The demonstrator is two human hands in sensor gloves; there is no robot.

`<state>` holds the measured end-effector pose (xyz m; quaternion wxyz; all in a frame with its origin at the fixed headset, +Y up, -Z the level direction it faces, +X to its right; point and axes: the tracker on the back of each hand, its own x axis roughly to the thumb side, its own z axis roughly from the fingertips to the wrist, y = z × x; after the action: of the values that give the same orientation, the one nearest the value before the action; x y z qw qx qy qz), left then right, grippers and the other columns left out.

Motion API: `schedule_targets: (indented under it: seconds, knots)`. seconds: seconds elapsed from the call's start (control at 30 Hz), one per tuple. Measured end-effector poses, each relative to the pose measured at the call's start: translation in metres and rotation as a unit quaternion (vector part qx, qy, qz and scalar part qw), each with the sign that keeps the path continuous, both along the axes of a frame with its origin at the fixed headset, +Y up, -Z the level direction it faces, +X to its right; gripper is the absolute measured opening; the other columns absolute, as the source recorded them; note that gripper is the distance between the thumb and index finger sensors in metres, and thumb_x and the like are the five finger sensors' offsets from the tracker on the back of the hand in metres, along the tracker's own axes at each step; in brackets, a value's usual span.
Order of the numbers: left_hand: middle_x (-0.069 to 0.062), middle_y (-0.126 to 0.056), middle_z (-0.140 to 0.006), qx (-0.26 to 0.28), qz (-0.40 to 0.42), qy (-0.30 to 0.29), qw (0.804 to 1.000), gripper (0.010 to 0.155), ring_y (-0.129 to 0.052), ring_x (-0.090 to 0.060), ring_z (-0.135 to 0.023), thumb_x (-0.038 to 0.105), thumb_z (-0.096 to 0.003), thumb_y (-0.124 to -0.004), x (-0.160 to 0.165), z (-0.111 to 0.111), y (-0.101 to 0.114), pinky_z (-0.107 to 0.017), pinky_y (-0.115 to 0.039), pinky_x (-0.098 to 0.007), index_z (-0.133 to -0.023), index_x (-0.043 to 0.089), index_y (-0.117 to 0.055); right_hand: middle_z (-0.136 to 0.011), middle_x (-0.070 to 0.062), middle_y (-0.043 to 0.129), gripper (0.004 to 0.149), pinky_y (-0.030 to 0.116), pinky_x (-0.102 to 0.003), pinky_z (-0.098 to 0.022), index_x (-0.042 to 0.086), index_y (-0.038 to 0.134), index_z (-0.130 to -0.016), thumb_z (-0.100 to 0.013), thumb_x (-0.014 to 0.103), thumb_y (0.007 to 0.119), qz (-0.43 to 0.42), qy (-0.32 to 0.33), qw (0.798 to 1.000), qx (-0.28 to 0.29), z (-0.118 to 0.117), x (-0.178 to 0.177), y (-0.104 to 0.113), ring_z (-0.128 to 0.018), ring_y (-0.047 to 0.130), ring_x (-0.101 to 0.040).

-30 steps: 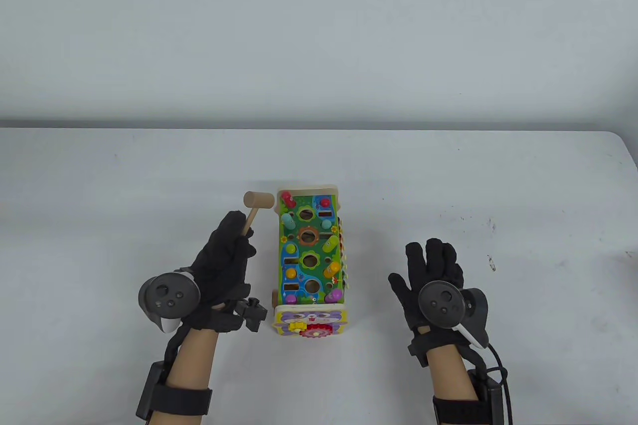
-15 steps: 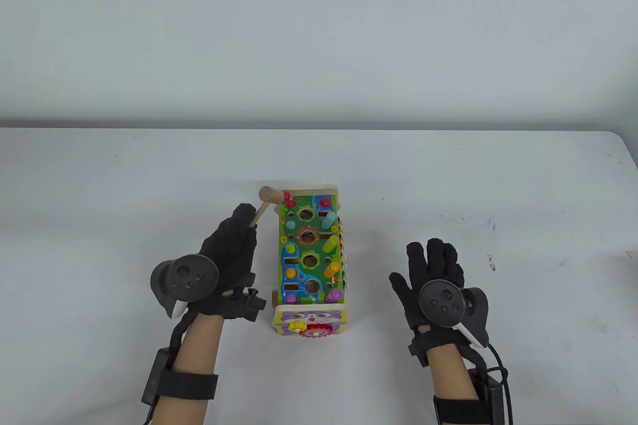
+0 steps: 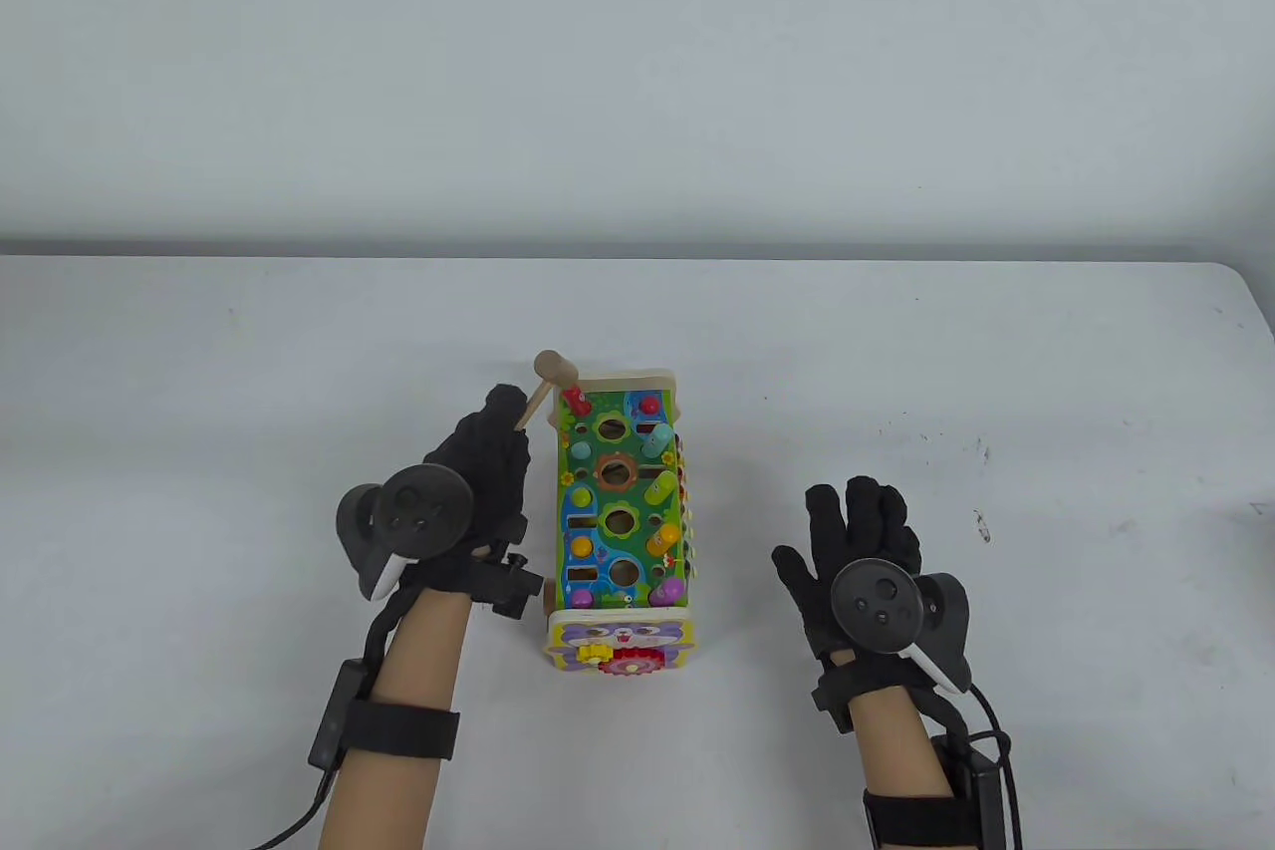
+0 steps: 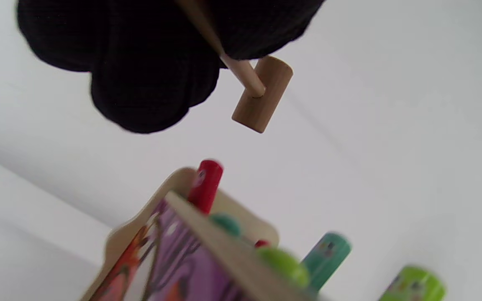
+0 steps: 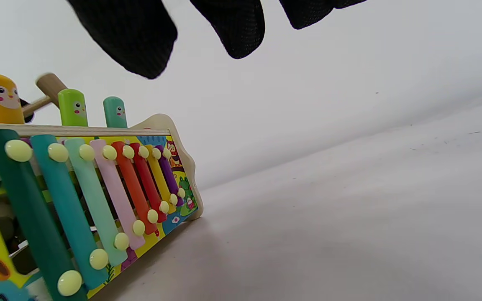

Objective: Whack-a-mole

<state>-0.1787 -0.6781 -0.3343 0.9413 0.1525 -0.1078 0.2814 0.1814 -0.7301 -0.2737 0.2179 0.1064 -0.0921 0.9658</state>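
Left hand (image 3: 478, 481): grips wooden mallet (image 3: 546, 377) by its handle, just left of the toy.
Right hand (image 3: 862, 541): fingers spread, holding nothing, right of the toy.
Whack-a-mole toy (image 3: 620, 511): between hands on table (image 3: 199, 392).
Red peg (image 3: 572, 395): far-left corner, mallet head just above it.

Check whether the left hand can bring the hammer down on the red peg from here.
Probably yes: the left hand holds the wooden hammer raised above the red peg, with only open air between them.

One toy bench (image 3: 620, 501) sits mid-frame, one wooden hammer (image 3: 549, 368) above its upper left corner, and two gloved hands (both black) below; the xylophone (image 5: 98, 196) shows eight bars.
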Motion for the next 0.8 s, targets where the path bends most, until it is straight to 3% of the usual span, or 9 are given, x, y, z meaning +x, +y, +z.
schedule_targets:
  seconds: [0.03, 0.1, 0.17, 0.3, 0.47, 0.6, 0.8]
  knots:
    - [-0.026, -0.084, -0.081, -0.039, -0.039, 0.003, 0.999, 0.053, -0.097, -0.038, -0.048, 0.019, -0.0545, -0.068, 0.004, -0.006, -0.003, -0.055, -0.071, -0.063, -0.105, 0.006, -0.06, -0.109, -0.039, 0.029, 0.067, 0.032, -0.077, -0.058, -0.004, 0.05, -0.109, -0.06, 0.04, 0.066, 0.001, -0.001, 1.0, -0.002, 0.0, 0.0, 0.0, -0.095, 0.028, -0.068]
    - [-0.025, -0.084, -0.082, -0.062, -0.081, -0.003, 0.995, 0.052, -0.096, -0.037, -0.049, 0.02, -0.0547, -0.067, 0.007, -0.009, -0.004, -0.056, -0.07, -0.063, -0.105, 0.007, -0.062, -0.109, -0.039, 0.029, 0.067, 0.032, -0.077, -0.058, -0.004, 0.049, -0.109, -0.06, 0.04, 0.066, 0.002, -0.002, 1.0, -0.005, 0.0, 0.0, 0.0, -0.095, 0.028, -0.068]
    - [-0.023, -0.083, -0.083, -0.03, -0.075, 0.003, 0.997, 0.052, -0.096, -0.035, -0.051, 0.021, -0.0549, -0.067, 0.006, -0.006, -0.001, -0.057, -0.071, -0.062, -0.105, 0.009, -0.06, -0.109, -0.039, 0.029, 0.067, 0.032, -0.077, -0.058, -0.004, 0.05, -0.109, -0.06, 0.04, 0.066, -0.001, -0.002, 1.0, -0.004, 0.0, 0.001, 0.001, -0.095, 0.028, -0.068]
    - [-0.024, -0.082, -0.083, 0.031, 0.032, -0.003, 0.999, 0.053, -0.096, -0.036, -0.05, 0.021, -0.0548, -0.067, -0.006, 0.009, 0.008, -0.056, -0.07, -0.062, -0.105, 0.006, -0.058, -0.109, -0.039, 0.029, 0.068, 0.032, -0.077, -0.058, -0.004, 0.049, -0.109, -0.06, 0.04, 0.066, -0.004, -0.002, 1.0, -0.002, 0.0, 0.001, 0.002, -0.095, 0.028, -0.068]
    - [-0.025, -0.083, -0.082, 0.095, 0.085, -0.008, 0.992, 0.053, -0.097, -0.037, -0.049, 0.02, -0.0542, -0.067, -0.025, 0.042, 0.019, -0.054, -0.071, -0.063, -0.104, 0.004, -0.058, -0.109, -0.039, 0.029, 0.067, 0.032, -0.077, -0.058, -0.004, 0.049, -0.109, -0.06, 0.04, 0.066, -0.005, -0.001, 1.0, 0.0, 0.002, 0.001, 0.002, -0.095, 0.029, -0.068]
    - [-0.026, -0.082, -0.082, 0.098, 0.1, -0.017, 0.99, 0.053, -0.096, -0.038, -0.05, 0.02, -0.0542, -0.067, -0.037, 0.072, 0.017, -0.055, -0.07, -0.063, -0.104, 0.003, -0.058, -0.109, -0.039, 0.029, 0.068, 0.032, -0.077, -0.058, -0.004, 0.049, -0.109, -0.06, 0.04, 0.066, -0.007, -0.001, 1.0, 0.001, 0.002, 0.001, 0.002, -0.095, 0.029, -0.068]
    - [-0.027, -0.083, -0.081, 0.087, 0.086, -0.002, 0.992, 0.053, -0.097, -0.038, -0.05, 0.019, -0.0539, -0.068, -0.055, 0.107, -0.004, -0.055, -0.07, -0.064, -0.103, 0.002, -0.06, -0.109, -0.039, 0.029, 0.067, 0.032, -0.077, -0.058, -0.004, 0.049, -0.109, -0.06, 0.039, 0.066, -0.009, -0.001, 1.0, 0.0, 0.004, 0.002, 0.002, -0.095, 0.028, -0.068]
